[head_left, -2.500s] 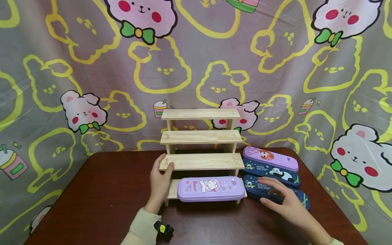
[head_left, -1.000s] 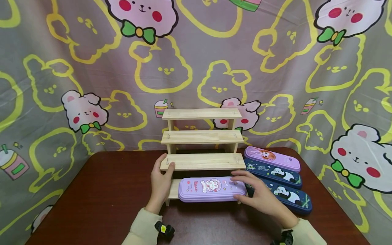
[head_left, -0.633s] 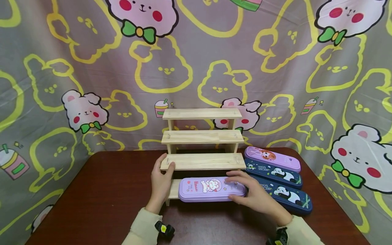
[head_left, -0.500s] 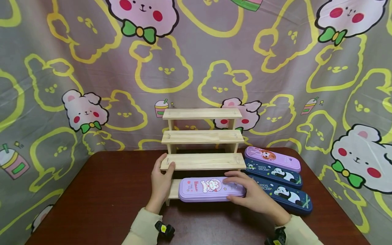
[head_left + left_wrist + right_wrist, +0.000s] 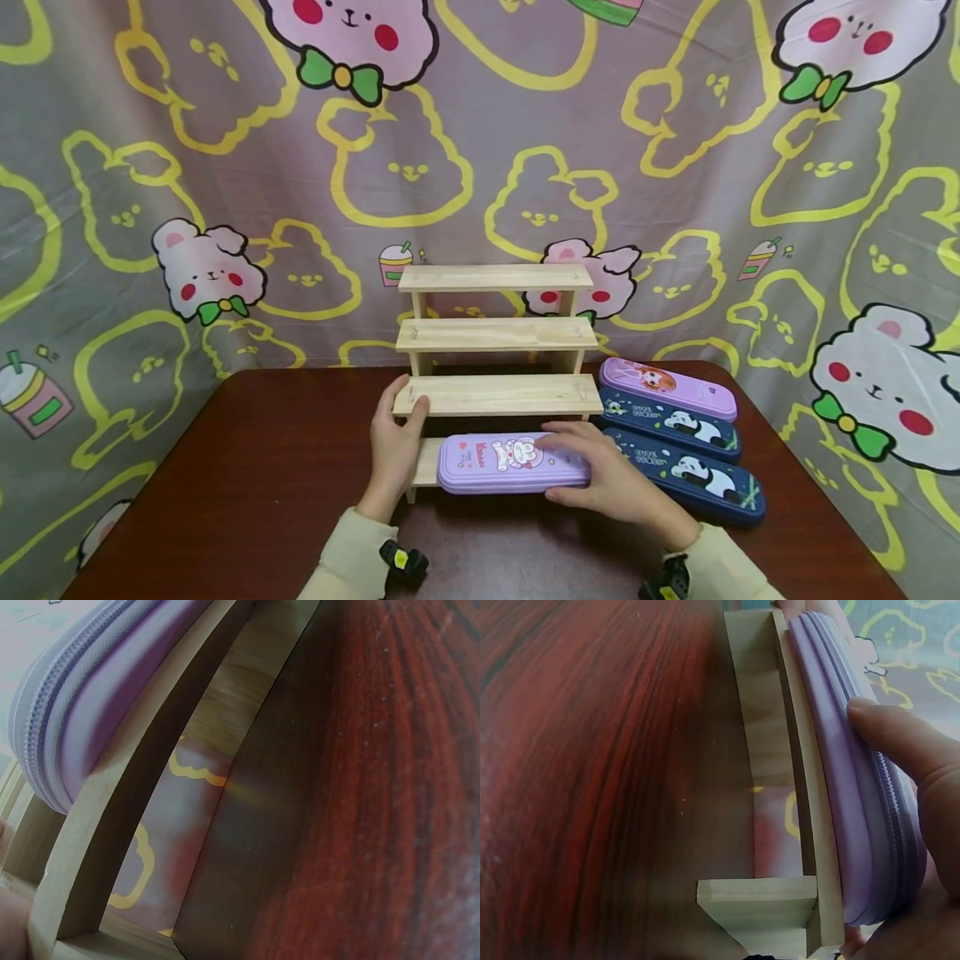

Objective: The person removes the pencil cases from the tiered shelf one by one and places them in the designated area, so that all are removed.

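Note:
A lilac zip pencil case (image 5: 487,467) with a rabbit print lies along the lowest step of a tiered wooden shelf (image 5: 495,395). My right hand (image 5: 600,479) grips its right end, fingers over the top and thumb along the front. In the right wrist view the thumb (image 5: 900,739) presses against the case's zipper side. At the shelf's left side, my left hand (image 5: 395,442) holds the end of the second step from the bottom, thumb on its front edge. The left wrist view shows the zipped left end of the lilac case (image 5: 82,712) above the bottom board (image 5: 142,742).
Right of the shelf, two navy panda pencil cases (image 5: 705,479) and a pink-purple one with a girl print (image 5: 667,389) lie side by side on the dark red-brown table (image 5: 247,483). A patterned curtain (image 5: 300,183) hangs close behind the shelf.
My right hand has moved left from over the nearest navy case onto the lilac case's right end, then slid further left along it. The left hand and the shelf stay put.

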Demonstrator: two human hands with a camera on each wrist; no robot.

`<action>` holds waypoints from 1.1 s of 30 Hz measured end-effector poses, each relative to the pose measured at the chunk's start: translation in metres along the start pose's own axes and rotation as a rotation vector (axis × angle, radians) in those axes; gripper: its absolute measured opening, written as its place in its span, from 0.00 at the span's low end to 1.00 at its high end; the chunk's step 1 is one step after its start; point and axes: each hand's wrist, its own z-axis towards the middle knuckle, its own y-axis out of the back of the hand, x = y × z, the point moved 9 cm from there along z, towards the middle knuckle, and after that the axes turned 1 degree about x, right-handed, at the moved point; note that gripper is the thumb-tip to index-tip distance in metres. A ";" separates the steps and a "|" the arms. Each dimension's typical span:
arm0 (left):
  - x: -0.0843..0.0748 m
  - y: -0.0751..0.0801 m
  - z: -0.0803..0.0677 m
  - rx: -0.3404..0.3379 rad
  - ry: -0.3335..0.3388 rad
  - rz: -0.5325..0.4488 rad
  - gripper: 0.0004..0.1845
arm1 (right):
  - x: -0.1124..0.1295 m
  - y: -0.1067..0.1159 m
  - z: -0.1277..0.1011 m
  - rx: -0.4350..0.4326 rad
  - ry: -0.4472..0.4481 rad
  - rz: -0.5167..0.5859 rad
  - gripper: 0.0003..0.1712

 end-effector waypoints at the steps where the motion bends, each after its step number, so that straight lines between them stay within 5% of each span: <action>1: 0.000 0.000 0.000 0.001 -0.001 0.002 0.26 | 0.000 0.000 0.000 -0.005 0.002 -0.001 0.32; 17: 0.001 0.000 0.000 0.002 -0.007 -0.001 0.26 | -0.002 0.006 -0.010 -0.061 0.001 0.021 0.29; 33: 0.002 0.000 0.000 0.001 -0.012 -0.015 0.26 | -0.009 0.019 -0.034 -0.092 -0.093 0.030 0.28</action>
